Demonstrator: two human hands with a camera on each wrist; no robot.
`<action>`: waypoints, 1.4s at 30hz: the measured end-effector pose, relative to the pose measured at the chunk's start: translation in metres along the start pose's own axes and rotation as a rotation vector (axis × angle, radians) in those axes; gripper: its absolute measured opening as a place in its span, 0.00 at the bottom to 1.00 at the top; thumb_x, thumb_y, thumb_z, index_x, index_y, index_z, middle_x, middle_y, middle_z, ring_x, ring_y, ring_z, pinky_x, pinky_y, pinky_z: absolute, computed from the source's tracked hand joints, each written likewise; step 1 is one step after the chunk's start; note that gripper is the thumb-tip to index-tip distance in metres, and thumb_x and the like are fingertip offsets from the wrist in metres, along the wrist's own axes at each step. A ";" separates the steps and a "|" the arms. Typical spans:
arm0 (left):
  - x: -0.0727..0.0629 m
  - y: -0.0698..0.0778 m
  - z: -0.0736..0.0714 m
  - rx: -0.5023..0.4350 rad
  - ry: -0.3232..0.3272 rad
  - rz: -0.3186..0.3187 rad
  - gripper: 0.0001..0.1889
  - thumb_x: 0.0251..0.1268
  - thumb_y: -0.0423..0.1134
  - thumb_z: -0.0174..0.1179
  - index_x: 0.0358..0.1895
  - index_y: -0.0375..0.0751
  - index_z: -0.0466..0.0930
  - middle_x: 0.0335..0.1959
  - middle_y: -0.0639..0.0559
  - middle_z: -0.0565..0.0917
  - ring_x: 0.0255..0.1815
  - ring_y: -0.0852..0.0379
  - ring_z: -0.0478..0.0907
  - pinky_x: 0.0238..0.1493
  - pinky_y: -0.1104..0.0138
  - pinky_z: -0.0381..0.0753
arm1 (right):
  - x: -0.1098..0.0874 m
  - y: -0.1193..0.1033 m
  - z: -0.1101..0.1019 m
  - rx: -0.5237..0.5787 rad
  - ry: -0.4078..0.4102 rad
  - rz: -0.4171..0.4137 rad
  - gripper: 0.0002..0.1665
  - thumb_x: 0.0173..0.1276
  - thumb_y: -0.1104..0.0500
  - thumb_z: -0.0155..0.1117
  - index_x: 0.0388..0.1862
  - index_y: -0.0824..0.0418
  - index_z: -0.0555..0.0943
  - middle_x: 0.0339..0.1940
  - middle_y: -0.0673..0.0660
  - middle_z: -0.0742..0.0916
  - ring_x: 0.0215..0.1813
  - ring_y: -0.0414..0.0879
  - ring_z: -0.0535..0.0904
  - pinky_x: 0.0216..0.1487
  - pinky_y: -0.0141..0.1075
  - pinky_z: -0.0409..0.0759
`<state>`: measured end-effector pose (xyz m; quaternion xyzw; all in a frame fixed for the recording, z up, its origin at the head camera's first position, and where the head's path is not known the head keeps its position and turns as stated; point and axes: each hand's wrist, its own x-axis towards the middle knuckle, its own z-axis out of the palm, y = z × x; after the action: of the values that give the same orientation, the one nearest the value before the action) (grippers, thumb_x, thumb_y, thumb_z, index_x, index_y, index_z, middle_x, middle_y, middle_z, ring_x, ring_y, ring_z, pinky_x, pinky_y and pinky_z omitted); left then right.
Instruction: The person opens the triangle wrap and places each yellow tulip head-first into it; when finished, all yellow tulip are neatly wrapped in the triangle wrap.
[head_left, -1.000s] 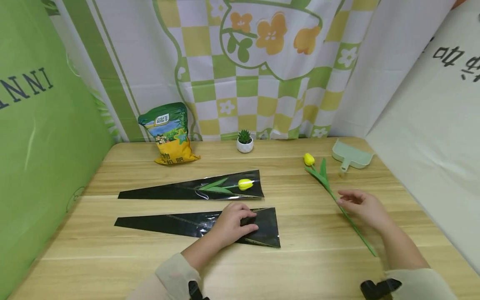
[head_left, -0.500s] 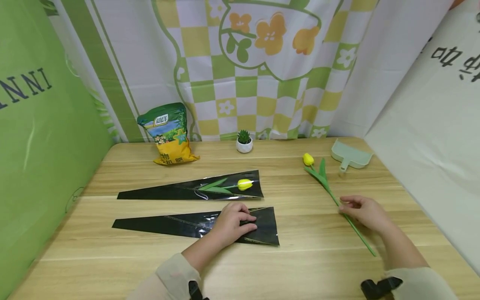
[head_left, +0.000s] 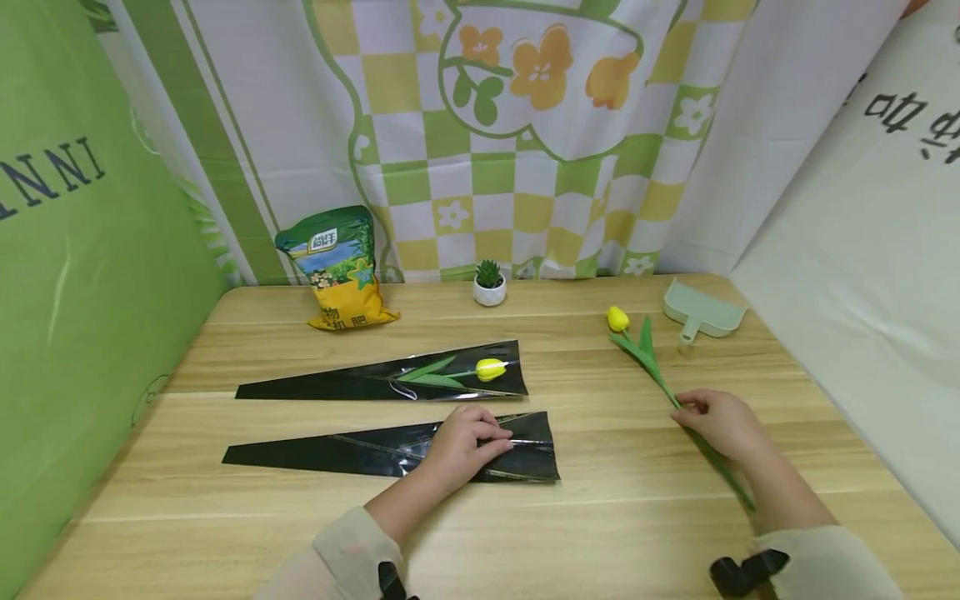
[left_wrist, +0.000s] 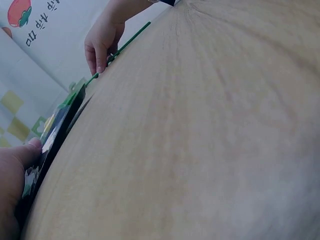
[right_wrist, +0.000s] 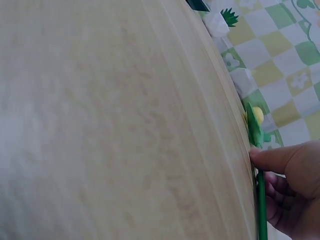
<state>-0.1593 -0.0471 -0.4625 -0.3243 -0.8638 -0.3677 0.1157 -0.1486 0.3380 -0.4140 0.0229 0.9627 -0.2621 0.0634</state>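
My left hand (head_left: 463, 448) pinches the open wide end of a black, clear-fronted flower sleeve (head_left: 322, 450), thumb and fingertips close together on its film. That end bulges a little. In the left wrist view the thumb (left_wrist: 31, 151) lies along the sleeve. On the right, my right hand (head_left: 720, 425) pinches the green stem of a yellow artificial tulip (head_left: 618, 319) between thumb and finger; the right wrist view shows the stem (right_wrist: 262, 210) passing through the grip. The tulip head points to the back of the table. The remaining fingers curl under the palm.
Behind the held sleeve lies another black sleeve (head_left: 315, 386) with a yellow tulip (head_left: 491, 369) inside. Along the back stand a fertilizer bag (head_left: 341, 271) and a small potted succulent (head_left: 489, 287). A pale green dustpan (head_left: 705, 312) lies at the back right.
My right hand has closed thumb and finger on the tulip stem. The wide end of the nearer sleeve has narrowed and bulged under my left fingers.
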 end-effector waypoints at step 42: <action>0.000 0.004 -0.003 -0.091 0.040 -0.111 0.07 0.59 0.39 0.69 0.39 0.44 0.90 0.36 0.54 0.87 0.42 0.55 0.81 0.49 0.65 0.79 | 0.003 -0.079 0.043 1.380 0.199 0.213 0.09 0.73 0.67 0.56 0.41 0.56 0.66 0.24 0.45 0.86 0.29 0.34 0.85 0.34 0.25 0.84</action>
<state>-0.1569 -0.0470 -0.4581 -0.2737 -0.8604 -0.4187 0.0975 -0.1531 0.2483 -0.4114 0.1760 0.5703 -0.8018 -0.0287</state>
